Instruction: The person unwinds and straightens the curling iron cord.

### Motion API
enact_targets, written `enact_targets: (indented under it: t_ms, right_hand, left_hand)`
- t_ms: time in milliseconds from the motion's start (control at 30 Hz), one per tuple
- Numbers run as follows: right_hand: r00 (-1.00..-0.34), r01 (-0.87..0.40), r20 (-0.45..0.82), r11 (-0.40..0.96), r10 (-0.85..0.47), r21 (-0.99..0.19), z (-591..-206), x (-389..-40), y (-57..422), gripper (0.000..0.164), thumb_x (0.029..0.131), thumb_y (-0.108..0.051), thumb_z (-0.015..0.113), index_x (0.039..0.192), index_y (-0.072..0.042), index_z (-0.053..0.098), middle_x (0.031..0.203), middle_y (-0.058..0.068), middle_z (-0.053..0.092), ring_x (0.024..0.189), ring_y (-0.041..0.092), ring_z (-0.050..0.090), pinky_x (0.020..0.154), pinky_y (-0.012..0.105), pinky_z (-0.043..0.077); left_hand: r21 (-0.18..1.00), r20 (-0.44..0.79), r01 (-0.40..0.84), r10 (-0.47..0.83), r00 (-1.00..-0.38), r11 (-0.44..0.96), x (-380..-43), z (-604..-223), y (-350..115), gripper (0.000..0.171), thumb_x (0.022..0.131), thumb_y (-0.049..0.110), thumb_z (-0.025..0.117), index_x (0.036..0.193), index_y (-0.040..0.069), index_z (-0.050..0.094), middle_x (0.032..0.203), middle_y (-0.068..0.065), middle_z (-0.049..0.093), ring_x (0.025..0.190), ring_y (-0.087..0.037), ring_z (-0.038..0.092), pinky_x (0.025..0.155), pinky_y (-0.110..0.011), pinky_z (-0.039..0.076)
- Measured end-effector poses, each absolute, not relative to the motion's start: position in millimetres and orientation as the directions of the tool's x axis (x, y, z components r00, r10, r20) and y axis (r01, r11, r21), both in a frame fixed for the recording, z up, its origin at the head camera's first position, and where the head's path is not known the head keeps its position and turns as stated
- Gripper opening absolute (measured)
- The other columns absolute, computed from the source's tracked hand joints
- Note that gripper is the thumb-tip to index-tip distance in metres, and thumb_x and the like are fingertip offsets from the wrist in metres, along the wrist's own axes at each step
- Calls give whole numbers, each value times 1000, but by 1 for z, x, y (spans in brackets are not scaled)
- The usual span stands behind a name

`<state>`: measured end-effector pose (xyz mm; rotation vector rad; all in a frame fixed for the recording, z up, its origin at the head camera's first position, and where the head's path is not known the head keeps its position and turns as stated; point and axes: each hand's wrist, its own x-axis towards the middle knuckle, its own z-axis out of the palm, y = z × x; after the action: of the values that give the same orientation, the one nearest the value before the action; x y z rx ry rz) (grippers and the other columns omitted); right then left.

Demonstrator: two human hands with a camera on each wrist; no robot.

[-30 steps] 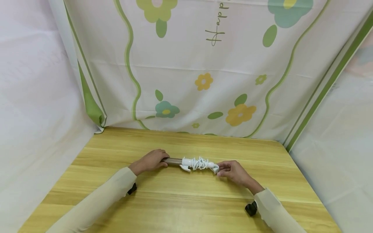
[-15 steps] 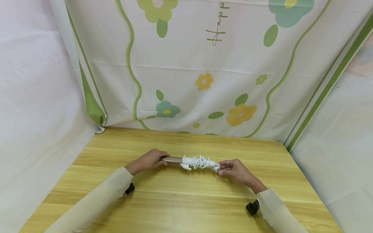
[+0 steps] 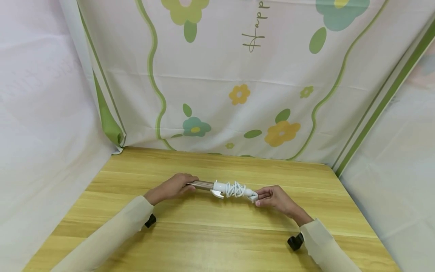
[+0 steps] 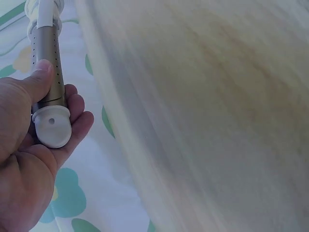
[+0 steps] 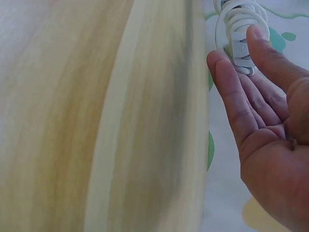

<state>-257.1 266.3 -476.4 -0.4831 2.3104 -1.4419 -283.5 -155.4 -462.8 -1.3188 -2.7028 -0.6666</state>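
A curling iron (image 3: pixel 204 185) with a bronze barrel and a white handle spans the space between my two hands, lying crosswise near the table's middle. My left hand (image 3: pixel 173 186) grips the barrel's end; in the left wrist view the thumb presses on the perforated barrel (image 4: pixel 47 43), and the fingers lie under it beside the white tip (image 4: pixel 53 128). White cord (image 3: pixel 235 189) is wound round the handle. At the other end my right hand (image 3: pixel 276 200) pinches the white plug (image 5: pixel 243 53) between thumb and fingers. Whether the iron touches the table cannot be told.
The wood-grain table (image 3: pixel 210 241) reaches back to a hanging cloth (image 3: pixel 210 75) printed with flowers. White cloth hangs at both sides. Small black devices (image 3: pixel 295 242) sit under the wrists.
My left hand has shifted slightly left along with more barrel showing. My right hand has moved a little to the right, still pinching the plug.
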Motion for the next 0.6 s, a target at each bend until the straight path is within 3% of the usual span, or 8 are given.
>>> enact_targets:
  t_ms: [300,600]
  right_hand:
    - [-870,-59,-162,425,-465,-903,-472,-258,265,42,82,-21,81,111,6,69,97,15,75,87,17,72,76,26,56]
    - [-882,-36,-161,404,-443,-914,-468,-256,264,43,81,-19,82,108,11,66,89,9,76,81,16,72,72,27,57]
  left_hand:
    - [359,226,774,756,-614,522,-282,-459,-156,20,99,18,61,115,8,67,91,1,68,68,-2,49,65,-20,43]
    - [394,237,768,751,-616,505,-280,-457,-156,24,97,16,63,118,5,67,96,-2,71,70,-2,54,64,-20,45]
